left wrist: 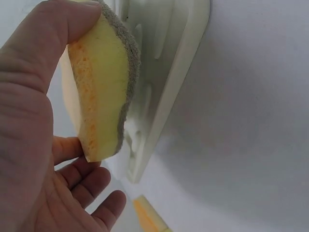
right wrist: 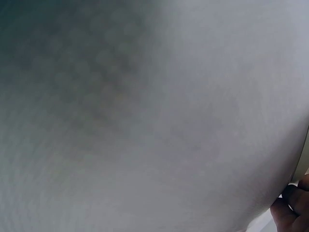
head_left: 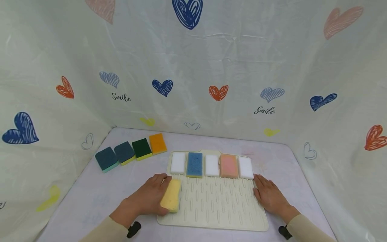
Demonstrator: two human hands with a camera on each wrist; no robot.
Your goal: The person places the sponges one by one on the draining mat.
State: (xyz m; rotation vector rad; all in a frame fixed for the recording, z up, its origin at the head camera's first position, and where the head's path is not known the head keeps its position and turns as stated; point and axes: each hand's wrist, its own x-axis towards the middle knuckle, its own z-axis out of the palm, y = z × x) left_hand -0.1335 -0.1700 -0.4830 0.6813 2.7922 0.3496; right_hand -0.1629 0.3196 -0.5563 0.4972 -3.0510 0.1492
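Note:
In the head view my left hand (head_left: 151,195) pinches a yellow sponge (head_left: 171,195) between thumb and fingers over the left side of a cream ridged mat (head_left: 223,220). The left wrist view shows this sponge (left wrist: 108,92) tilted on edge, with an orange face, a yellow middle and a grey scrubbing layer beside the mat's rim (left wrist: 181,92). My right hand (head_left: 270,195) rests at the mat's right edge, its fingers touching there. Along the mat's back lie a white sponge (head_left: 178,163), a blue sponge (head_left: 195,164), another white one (head_left: 211,165), a pink sponge (head_left: 228,166) and a white one at right (head_left: 245,167).
Left of the mat, a row of sponges lies on the white-covered table (head_left: 99,201): two with dark blue-grey tops (head_left: 106,158), a dark green one (head_left: 141,148) and an orange one (head_left: 158,143). A heart-printed curtain (head_left: 187,60) rises behind the table and at both sides.

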